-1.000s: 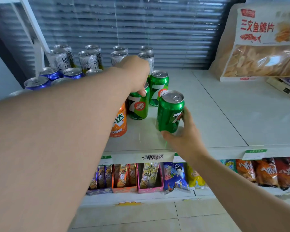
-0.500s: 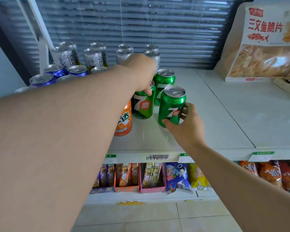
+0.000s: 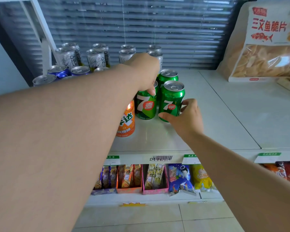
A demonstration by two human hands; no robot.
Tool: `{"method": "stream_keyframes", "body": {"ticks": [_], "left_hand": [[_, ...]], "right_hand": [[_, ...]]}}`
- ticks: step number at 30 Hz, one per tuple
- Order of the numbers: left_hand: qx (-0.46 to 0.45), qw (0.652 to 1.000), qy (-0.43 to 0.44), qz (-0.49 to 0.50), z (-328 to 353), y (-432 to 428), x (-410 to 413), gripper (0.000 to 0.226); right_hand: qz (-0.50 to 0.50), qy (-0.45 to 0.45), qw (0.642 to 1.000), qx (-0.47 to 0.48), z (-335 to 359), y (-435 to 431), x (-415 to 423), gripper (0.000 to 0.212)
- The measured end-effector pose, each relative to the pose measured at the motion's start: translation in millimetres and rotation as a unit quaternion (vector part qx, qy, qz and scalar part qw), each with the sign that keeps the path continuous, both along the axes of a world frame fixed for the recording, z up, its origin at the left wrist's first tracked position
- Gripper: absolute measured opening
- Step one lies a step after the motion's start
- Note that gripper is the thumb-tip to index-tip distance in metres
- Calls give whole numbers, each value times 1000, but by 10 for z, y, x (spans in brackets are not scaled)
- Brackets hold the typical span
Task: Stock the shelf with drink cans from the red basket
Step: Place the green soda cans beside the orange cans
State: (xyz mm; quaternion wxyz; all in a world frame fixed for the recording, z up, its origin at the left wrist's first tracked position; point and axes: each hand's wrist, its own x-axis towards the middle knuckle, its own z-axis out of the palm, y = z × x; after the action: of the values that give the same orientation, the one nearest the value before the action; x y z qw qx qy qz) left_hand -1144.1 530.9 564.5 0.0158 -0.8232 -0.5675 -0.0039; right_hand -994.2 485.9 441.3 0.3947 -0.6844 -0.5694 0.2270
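The right hand (image 3: pixel 186 118) wraps thumb and fingers around a green can (image 3: pixel 172 99) standing upright on the white shelf (image 3: pixel 208 114). Just beside it, the left hand (image 3: pixel 146 72) grips the top of a second green can (image 3: pixel 146 106). An orange can (image 3: pixel 126 121) stands to their left.

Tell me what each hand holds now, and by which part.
Right hand grips the front 7up can by its lower side wall. Left hand holds the neighbouring green can by its top rim.
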Motion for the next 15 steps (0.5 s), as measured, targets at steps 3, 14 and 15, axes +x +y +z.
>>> {"method": "stream_keyframes", "body": {"ticks": [3,14,15], "left_hand": [[4,1000,6,-3,7,-13,1,41],[1,1000,11,-4,9,-11,-1,39],[1,1000,10,-3,4,-10,-1,39]], "right_hand": [[40,37,998,-4,-27,-37,25,90],[60,31,998,15,-34,-63,16,71],[48,23,998,20,-35,-62,16,69]]}}
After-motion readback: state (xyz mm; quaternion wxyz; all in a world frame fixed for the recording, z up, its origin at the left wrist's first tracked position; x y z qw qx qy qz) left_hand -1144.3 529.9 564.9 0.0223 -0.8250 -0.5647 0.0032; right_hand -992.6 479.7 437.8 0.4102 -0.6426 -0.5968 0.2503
